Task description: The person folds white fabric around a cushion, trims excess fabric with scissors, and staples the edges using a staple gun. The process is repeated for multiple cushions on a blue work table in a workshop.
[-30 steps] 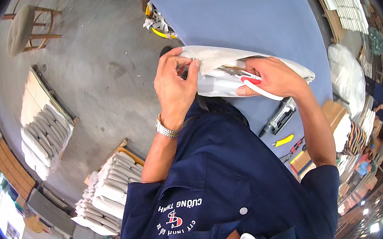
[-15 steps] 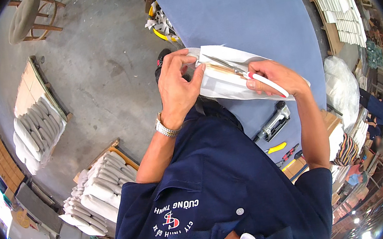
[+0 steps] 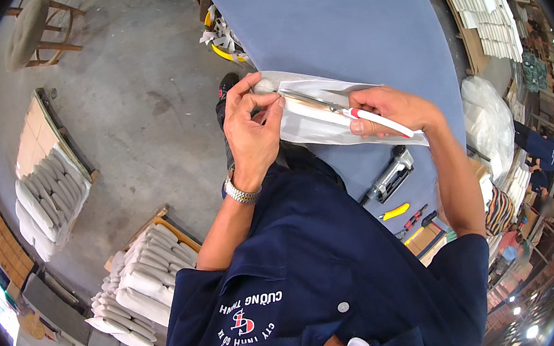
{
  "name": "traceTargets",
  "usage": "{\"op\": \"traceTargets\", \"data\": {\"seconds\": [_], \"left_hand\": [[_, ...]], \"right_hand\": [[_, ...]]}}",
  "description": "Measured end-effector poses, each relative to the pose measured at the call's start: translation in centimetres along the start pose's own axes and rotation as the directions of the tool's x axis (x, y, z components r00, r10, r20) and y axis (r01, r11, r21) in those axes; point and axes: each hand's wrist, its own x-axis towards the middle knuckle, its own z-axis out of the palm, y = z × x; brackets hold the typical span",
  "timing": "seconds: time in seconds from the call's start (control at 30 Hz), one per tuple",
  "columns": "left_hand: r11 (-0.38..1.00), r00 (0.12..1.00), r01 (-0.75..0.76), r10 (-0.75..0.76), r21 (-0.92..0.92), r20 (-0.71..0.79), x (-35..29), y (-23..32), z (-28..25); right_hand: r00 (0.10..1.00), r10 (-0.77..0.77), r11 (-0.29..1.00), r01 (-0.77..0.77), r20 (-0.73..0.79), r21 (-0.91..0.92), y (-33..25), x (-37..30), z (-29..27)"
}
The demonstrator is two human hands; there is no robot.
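A long padded piece with white cloth (image 3: 316, 128) lies across the near edge of the blue-grey table, a light wood-coloured strip showing along its middle. My left hand (image 3: 251, 125), wearing a metal watch, pinches the cloth at the piece's left end with thumb and forefinger. Wrapped round a pair of scissors (image 3: 382, 121) with white and red handles, my right hand (image 3: 392, 107) rests over the right part of the piece. The blades point left along the strip, their tips close to my left fingertips. Whether cloth lies between the blades I cannot tell.
On the blue-grey table (image 3: 336, 20) lie a metal staple gun (image 3: 390, 175), a yellow-handled cutter (image 3: 395, 211) and a red-black screwdriver (image 3: 416, 216). A yellow-rimmed bin (image 3: 225, 50) of scraps stands beside it. Padded white pieces (image 3: 146, 272) are stacked at lower left; plastic wrap (image 3: 488, 126) sits right.
The scissor tips have come nearer my left fingers, and the blades look closer together. My left fingers have shifted on the cloth, and more of the padded left end shows. The whole view has shifted slightly.
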Motion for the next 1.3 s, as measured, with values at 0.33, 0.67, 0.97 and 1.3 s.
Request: {"op": "traceTargets", "data": {"seconds": [0.33, 0.67, 0.97, 1.3], "left_hand": [[0.998, 1.000, -0.004, 0.004, -0.066, 0.006, 0.1, -0.2, 0.1], [0.991, 0.999, -0.038, 0.040, -0.127, 0.014, -0.3, -1.4, -0.4], [0.975, 0.998, -0.050, 0.060, -0.216, 0.038, -0.8, -2.9, -0.9], [0.974, 0.995, -0.042, 0.061, -0.224, 0.079, -0.3, -2.6, -0.8]], "right_hand": [[0.956, 0.241, 0.965, -0.218, 0.165, -0.147, -2.9, 0.5, -3.2], [0.955, 0.268, 0.960, -0.254, 0.129, -0.118, -3.8, 1.6, -2.1], [0.987, 0.154, 0.972, -0.145, 0.041, -0.183, -3.2, 0.9, 0.8], [0.979, 0.201, 0.962, -0.195, 0.013, -0.189, -3.7, -0.2, 0.4]]}}
